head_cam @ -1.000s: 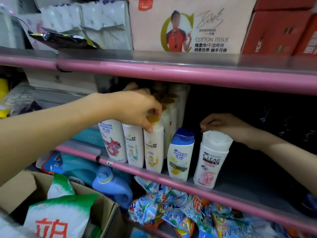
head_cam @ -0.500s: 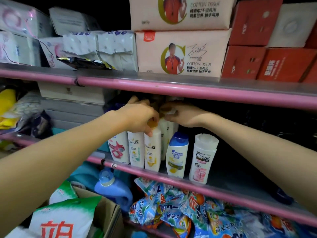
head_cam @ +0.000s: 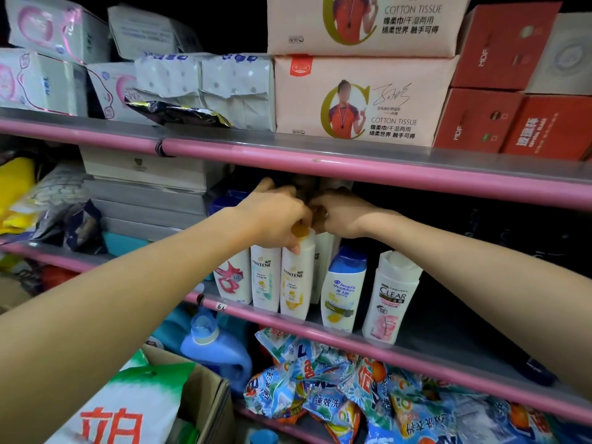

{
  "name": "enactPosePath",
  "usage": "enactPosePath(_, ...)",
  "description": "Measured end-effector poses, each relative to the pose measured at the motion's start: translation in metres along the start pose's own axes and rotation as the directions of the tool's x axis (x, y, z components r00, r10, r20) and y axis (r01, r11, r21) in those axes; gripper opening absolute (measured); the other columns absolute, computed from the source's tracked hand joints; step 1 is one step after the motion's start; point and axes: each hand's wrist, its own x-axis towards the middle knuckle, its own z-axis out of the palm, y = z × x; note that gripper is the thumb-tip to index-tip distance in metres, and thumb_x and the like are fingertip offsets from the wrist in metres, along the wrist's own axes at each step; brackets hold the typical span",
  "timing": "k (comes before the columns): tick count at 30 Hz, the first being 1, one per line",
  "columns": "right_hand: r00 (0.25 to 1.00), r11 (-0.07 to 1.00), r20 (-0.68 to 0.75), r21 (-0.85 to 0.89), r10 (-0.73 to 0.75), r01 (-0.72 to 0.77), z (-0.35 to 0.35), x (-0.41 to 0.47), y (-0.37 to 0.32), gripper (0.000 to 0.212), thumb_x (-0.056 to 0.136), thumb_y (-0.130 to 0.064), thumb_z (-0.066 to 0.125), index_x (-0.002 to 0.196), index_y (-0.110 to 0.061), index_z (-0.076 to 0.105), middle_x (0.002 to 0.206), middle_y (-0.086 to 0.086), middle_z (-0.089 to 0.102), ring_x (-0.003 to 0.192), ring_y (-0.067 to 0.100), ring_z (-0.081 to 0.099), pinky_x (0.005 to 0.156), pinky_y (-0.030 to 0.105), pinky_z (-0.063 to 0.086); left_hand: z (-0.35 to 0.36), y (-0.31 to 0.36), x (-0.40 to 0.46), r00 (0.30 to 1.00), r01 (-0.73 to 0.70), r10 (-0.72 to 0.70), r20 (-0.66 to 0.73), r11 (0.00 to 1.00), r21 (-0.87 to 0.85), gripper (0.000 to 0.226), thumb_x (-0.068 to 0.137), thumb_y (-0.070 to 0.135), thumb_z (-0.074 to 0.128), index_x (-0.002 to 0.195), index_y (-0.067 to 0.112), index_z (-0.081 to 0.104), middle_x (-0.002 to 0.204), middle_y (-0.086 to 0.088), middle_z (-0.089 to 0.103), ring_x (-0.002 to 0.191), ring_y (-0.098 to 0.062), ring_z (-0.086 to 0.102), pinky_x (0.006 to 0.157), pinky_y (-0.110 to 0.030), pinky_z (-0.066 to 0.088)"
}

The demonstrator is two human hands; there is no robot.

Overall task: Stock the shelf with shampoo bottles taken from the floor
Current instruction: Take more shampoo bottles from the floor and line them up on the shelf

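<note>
**Both hands at the bottle tops**

The left hand pinched the gold cap of a Pantene bottle standing at the front of the shelf. The right hand reached behind it with fingers curled; what its grip held, I cannot tell. The Clear bottle stood beside the blue-capped bottle.

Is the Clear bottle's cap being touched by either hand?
No: the Clear bottle stands alone, both hands sit over the Pantene bottles further left.

A shop: pink-edged shelves stocked with shampoo bottles and tissue packs.
</note>
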Motion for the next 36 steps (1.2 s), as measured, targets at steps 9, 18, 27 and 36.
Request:
enactPosePath(9,0.994,0.999,0.103,0.029,0.027,-0.030,-0.012,-0.001,0.006,0.020,0.082,-0.012,0.059,0.102,-0.009,0.061,0.096,0.009,0.061,0.081,0.021,0.056,0.069,0.027,0.044,-0.002,0.009,0.002,1.000,0.001,-0.001,-0.031,1.000,0.001,0.043,0.076,0.053,0.067,0.114,0.037,0.057,0.117,0.003,0.053,0.121,-0.018,0.038,0.094,-0.037,0.022)
enactPosePath(18,0.991,0.993,-0.085,0.064,0.103,-0.098,-0.001,0.003,0.034,0.039,0.096,-0.008,0.044,0.133,-0.018,0.051,0.136,0.005,0.051,0.124,0.027,0.047,0.104,0.031,0.037,-0.001,0.009,0.004,1.000,0.018,-0.018,-0.020,0.999,-0.028,0.049,0.076,0.055,0.066,0.121,0.038,0.054,0.115,0.002,0.054,0.121,-0.017,0.036,0.094,-0.037,0.023)
enactPosePath(27,0.984,0.987,-0.138,0.133,0.108,-0.090,0.014,0.013,0.034,0.038,0.099,-0.033,0.046,0.133,-0.017,0.047,0.140,0.007,0.048,0.126,0.028,0.045,0.102,0.030,0.036,0.004,0.008,0.000,0.997,-0.003,0.001,-0.079,1.000,-0.024,0.047,0.075,0.055,0.066,0.114,0.033,0.053,0.113,0.004,0.057,0.118,-0.018,0.039,0.089,-0.037,0.025)
enactPosePath(36,0.975,0.988,-0.163,0.039,0.154,-0.149,-0.008,-0.023,0.009,0.035,0.097,-0.013,0.041,0.130,-0.011,0.051,0.134,0.014,0.053,0.120,0.032,0.051,0.095,0.032,0.041,-0.012,0.026,-0.037,0.969,0.011,-0.144,-0.202,0.837,-0.547,0.028,0.086,0.035,0.064,0.112,0.023,0.065,0.110,0.006,0.067,0.100,-0.011,0.060,0.089,-0.021,0.045)
